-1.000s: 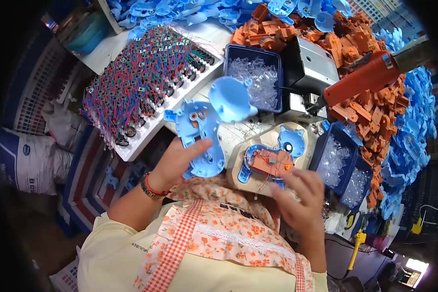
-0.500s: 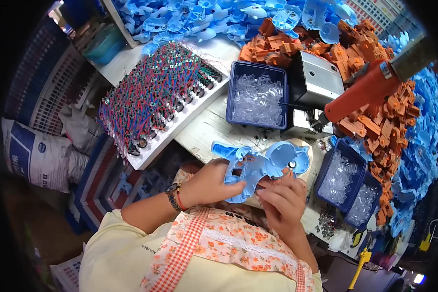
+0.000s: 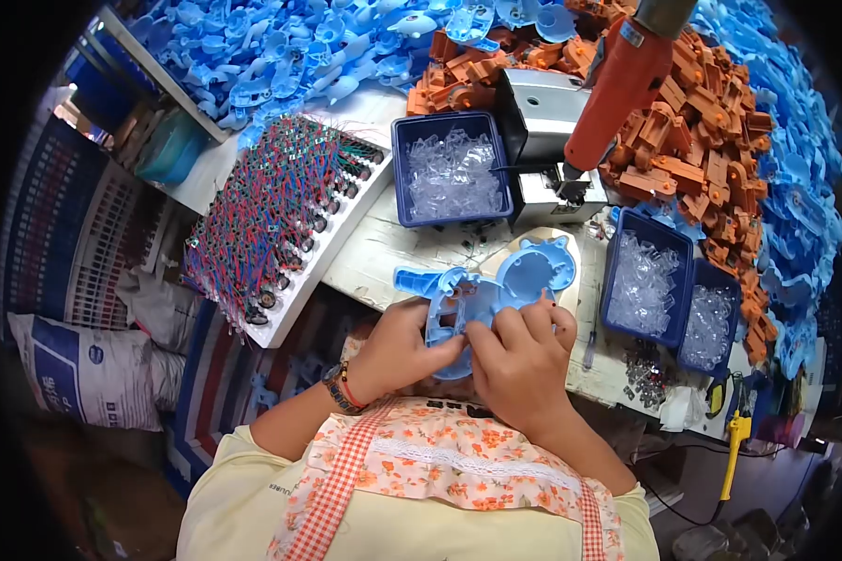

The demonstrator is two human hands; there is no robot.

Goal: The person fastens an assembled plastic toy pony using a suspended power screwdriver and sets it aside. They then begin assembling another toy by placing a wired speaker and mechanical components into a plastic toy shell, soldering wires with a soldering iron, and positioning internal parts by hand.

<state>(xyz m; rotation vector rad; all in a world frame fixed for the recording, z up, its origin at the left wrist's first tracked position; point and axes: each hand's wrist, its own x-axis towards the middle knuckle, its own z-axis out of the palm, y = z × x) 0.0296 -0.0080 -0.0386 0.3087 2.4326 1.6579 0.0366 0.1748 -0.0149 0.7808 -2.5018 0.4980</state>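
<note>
A light blue plastic shell [image 3: 482, 297], with a round head part at its right end, sits over the wooden holder [image 3: 575, 251] at the table's front. My left hand [image 3: 407, 351] grips the shell's left side, thumb on its near edge. Pressed on the shell's near right part is my right hand [image 3: 524, 360], its fingers curled over the edge. The orange part seen earlier in the holder is hidden now.
A white foam tray [image 3: 323, 243] of wired parts lies left. Blue bins [image 3: 454, 220] [image 3: 647, 280] [image 3: 711, 313] hold clear pieces. A red electric screwdriver [image 3: 617, 89] hangs over a metal box [image 3: 557, 201]. Orange parts [image 3: 692, 140] and blue shells [image 3: 299, 47] are heaped behind.
My left hand brought the blue shell rightward over the holder. My right hand moved from the orange part onto the shell. The view has shifted.
</note>
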